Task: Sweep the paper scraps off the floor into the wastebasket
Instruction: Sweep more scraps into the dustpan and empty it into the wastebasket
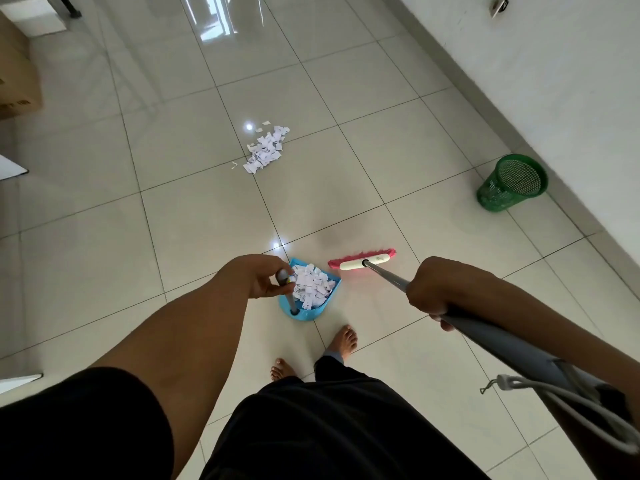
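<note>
While the fingers of the left hand [263,277] are curled round the top of the grey dustpan handle [286,292], pinching it near its end, the blue dustpan [304,313] is held just ahead of the bare feet [313,355], pretty much level. A heap of white paper scraps [313,285] is piled inside it, right beside the left hand's fingertips. Whether the pan is touching the tiled floor [104,209] or lifted off it can't be told.

Just right of the dustpan, the broom head [363,261], cream on top with pink bristles, is seen low over the floor; contact can't be confirmed either. Its grey pole [388,277] is wrapped tightly by the fingers of the right hand [438,289], fist closed round it, and the pole's wider grey upper part runs back past the wrist, with a cord loop [519,384] hanging near its end.

Further ahead of the dustpan, well apart from it, a second pile of scraps [265,148] is left on the floor, with a few stray bits beside it. Off to the right of the dustpan, near the white wall [554,81], the green mesh wastebasket [512,183] is standing, well clear of the broom. Far left of the dustpan, a cardboard box [17,81] is parked at the edge.
</note>
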Action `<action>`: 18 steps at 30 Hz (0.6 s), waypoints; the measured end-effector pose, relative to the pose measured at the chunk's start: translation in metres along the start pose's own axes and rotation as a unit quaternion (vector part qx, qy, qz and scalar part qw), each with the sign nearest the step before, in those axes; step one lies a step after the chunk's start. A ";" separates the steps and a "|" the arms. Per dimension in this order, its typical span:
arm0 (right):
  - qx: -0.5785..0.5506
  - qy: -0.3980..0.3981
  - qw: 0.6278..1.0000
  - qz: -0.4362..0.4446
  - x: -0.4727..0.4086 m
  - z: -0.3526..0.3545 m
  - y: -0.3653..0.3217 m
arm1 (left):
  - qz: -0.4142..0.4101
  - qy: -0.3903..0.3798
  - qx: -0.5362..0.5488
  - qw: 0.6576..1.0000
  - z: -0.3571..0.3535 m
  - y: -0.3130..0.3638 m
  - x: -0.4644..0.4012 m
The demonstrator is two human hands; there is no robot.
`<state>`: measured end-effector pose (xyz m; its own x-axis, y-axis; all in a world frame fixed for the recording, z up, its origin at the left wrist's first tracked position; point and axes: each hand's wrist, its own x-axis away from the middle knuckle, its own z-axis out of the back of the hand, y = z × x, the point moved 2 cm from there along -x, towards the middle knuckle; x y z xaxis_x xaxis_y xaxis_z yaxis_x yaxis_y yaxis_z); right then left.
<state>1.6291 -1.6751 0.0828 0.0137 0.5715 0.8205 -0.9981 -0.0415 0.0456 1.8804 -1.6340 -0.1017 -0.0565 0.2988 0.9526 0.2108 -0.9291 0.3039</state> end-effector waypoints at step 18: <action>-0.119 0.042 0.992 -0.017 -0.045 0.047 0.046 | 0.038 0.090 -0.136 0.986 -0.053 0.055 -0.022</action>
<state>1.5850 -1.7412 0.0751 0.0533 0.6351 0.7706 -0.9832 0.1681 -0.0706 1.8414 -1.7028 -0.1050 -0.2276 0.2059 0.9517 -0.0473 -0.9786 0.2004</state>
